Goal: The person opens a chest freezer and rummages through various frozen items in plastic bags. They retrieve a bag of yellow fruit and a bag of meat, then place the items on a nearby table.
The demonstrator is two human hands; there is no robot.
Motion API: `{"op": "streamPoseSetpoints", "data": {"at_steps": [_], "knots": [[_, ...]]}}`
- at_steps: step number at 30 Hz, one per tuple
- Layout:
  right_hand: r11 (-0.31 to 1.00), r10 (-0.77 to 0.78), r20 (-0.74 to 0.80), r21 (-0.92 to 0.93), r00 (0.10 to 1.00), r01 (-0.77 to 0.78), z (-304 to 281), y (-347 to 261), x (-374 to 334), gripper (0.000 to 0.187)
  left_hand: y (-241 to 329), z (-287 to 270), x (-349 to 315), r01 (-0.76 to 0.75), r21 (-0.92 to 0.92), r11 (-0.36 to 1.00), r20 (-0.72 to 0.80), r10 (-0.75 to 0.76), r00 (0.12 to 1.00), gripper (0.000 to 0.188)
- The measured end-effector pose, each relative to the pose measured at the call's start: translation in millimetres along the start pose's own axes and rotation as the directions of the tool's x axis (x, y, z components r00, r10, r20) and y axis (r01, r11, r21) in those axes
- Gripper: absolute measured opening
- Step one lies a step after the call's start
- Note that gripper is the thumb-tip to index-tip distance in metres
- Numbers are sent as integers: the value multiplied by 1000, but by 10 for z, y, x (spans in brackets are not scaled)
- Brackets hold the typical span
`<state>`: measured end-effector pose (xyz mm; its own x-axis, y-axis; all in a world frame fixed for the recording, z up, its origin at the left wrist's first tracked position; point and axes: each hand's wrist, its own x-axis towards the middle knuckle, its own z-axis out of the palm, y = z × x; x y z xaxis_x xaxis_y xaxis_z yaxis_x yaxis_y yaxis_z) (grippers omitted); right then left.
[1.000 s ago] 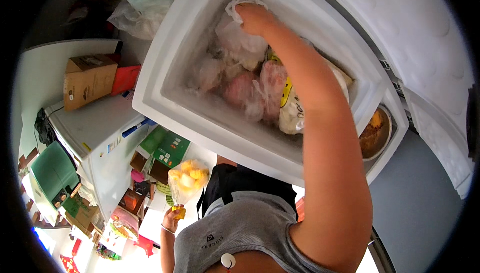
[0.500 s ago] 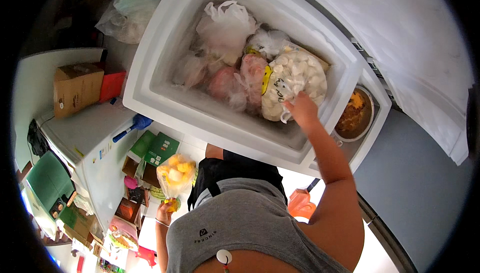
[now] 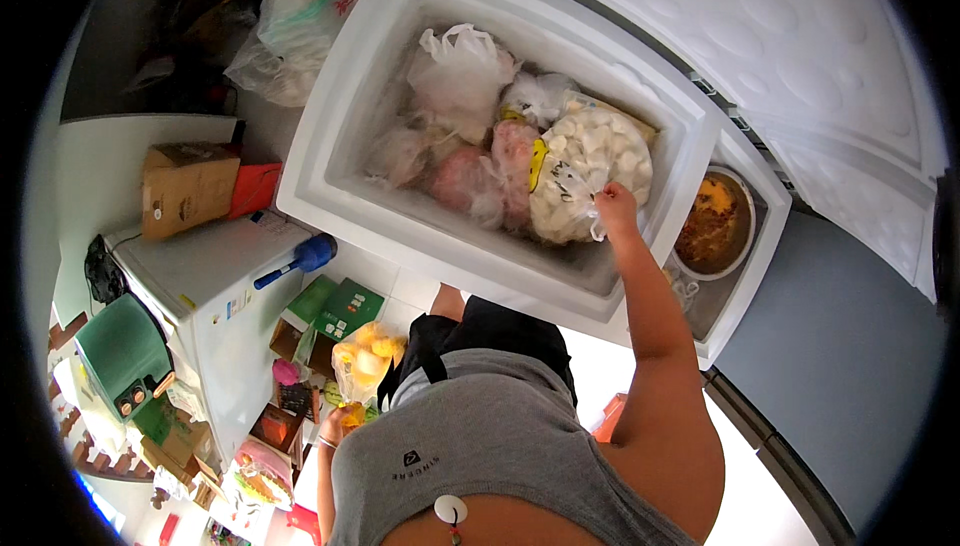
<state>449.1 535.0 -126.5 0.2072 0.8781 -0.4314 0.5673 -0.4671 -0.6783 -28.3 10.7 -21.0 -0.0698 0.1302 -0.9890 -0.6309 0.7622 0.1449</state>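
chest freezer (image 3: 470, 264), lid raised: i see my right hand (image 3: 617, 208) pinching the neck of the bag of white pieces (image 3: 600, 151) inside; my left hand (image 3: 332, 426) grips a bag of yellow pieces (image 3: 362, 358); white appliance (image 3: 245, 346) and brown carton (image 3: 188, 194) at left.

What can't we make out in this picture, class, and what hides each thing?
All in the head view:
- Freezer floor beneath the white-piece bag: covered by that bag.
- White bag contents: veiled by cloudy plastic.
- Right hand palm: hidden by the hand itself.
- Lid: cut off by the top edge.
- Dark heap, upper left: too dim.
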Motion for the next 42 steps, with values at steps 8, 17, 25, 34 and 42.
{"op": "streamPoseSetpoints", "data": {"at_steps": [8, 17, 25, 34, 42], "knots": [[972, 88, 138, 203, 987, -115, -336, -315, 74, 7, -113, -206, 13, -21, 83, 996, 9, 20, 1000, 42], [903, 51, 296, 395, 954, -171, -465, -1255, -200, 8, -227, -313, 29, 9, 131, 991, -8, -8, 1000, 44], [851, -204, 339, 525, 918, -4, 344, -1663, -117, 2, -141, -105, -111, 1, 69, 998, -25, 1, 1000, 46], [933, -167, 108, 338, 980, 121, 1897, -1867, -8, 12, 192, 177, -114, 9, 123, 992, -25, -6, 1000, 48], [923, -32, 358, 369, 933, -110, 2440, -1789, -306, 18, 409, 276, -174, 26, 170, 985, -25, -23, 999, 49]]}}
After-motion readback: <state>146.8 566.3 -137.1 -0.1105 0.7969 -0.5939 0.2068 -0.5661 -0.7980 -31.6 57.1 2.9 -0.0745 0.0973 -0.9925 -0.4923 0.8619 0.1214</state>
